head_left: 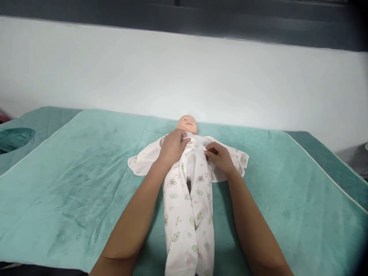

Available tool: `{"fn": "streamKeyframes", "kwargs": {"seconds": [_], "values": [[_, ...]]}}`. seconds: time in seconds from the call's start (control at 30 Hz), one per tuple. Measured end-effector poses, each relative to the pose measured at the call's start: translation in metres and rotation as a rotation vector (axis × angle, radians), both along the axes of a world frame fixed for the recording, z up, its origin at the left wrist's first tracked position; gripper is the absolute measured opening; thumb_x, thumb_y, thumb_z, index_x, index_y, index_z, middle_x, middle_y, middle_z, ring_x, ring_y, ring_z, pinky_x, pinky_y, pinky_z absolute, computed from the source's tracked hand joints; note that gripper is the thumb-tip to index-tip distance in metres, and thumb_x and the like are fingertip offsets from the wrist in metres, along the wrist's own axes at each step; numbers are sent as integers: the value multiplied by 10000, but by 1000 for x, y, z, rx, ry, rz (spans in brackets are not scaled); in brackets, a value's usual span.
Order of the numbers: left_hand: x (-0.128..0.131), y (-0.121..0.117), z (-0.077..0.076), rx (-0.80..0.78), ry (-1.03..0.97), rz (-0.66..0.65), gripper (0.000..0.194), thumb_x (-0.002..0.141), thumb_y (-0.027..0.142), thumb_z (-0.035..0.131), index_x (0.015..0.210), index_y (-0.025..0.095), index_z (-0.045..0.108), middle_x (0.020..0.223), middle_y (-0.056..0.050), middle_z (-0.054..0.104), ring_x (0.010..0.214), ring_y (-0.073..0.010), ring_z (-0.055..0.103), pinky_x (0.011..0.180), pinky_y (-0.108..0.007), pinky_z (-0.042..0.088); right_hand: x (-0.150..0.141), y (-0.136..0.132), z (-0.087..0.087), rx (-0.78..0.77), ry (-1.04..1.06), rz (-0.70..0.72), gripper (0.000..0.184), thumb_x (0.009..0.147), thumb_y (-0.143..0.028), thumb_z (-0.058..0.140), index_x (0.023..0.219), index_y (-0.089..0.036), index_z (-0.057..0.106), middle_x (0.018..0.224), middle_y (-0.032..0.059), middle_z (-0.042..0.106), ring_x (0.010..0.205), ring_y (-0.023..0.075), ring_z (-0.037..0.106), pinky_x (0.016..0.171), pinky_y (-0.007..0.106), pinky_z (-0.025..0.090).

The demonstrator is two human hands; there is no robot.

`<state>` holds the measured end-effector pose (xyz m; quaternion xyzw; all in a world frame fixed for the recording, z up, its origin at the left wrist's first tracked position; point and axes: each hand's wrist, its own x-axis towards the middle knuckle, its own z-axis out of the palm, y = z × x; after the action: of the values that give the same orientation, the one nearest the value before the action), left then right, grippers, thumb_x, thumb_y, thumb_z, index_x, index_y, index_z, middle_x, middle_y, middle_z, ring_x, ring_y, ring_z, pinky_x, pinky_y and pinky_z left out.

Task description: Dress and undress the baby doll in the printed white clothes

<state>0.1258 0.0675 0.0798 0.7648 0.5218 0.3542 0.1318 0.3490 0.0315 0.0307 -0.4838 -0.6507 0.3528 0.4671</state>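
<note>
A baby doll [186, 123] lies face up, its head toward the wall. Under it a white baby top [146, 158] is spread with both sleeves out to the sides. White printed baby pants [175, 214] with an open crotch cover its body and legs, the legs pointing toward me. At the doll's chest my left hand [173, 146] is closed on the upper edge of the pants, fingertips partly hidden. My right hand [220, 156] pinches the pants' edge at the other side of the waist, over the top.
A green plush cloth [86, 191] with white edge lines and some wrinkles covers the table. Behind it rises a white wall [184, 73] with a dark band [184, 19] above. A dark oval patch [15, 138] shows at the far left, and a grey item [358, 159] at the right edge.
</note>
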Motion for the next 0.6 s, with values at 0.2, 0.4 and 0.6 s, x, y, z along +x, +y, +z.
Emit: {"fn": "streamKeyframes", "kwargs": {"seconds": [0.2, 0.4, 0.6], "values": [[2, -2, -2, -7, 50, 78, 160, 977, 365, 433, 1018, 215, 473, 858, -59, 671, 791, -255, 641, 694, -323, 393, -10, 2, 3, 139, -101, -49, 126, 866, -336, 588, 931, -249, 651, 934, 32, 634, 876, 207, 571, 806, 332, 450], [5, -2, -9, 37, 82, 122, 204, 993, 379, 387, 1064, 196, 444, 836, -78, 659, 749, -267, 649, 670, -315, 391, -20, 4, 9, 257, -106, -52, 110, 895, -345, 564, 850, -247, 586, 1062, 49, 666, 1015, 228, 588, 924, 355, 437], [5, 0, -11, 46, 24, 108, 160, 996, 362, 376, 1038, 216, 424, 847, -57, 647, 741, -244, 642, 673, -304, 380, -27, 16, 13, 215, -374, -193, 197, 977, -425, 427, 1030, -264, 527, 976, 85, 689, 859, 281, 620, 755, 365, 424]]}}
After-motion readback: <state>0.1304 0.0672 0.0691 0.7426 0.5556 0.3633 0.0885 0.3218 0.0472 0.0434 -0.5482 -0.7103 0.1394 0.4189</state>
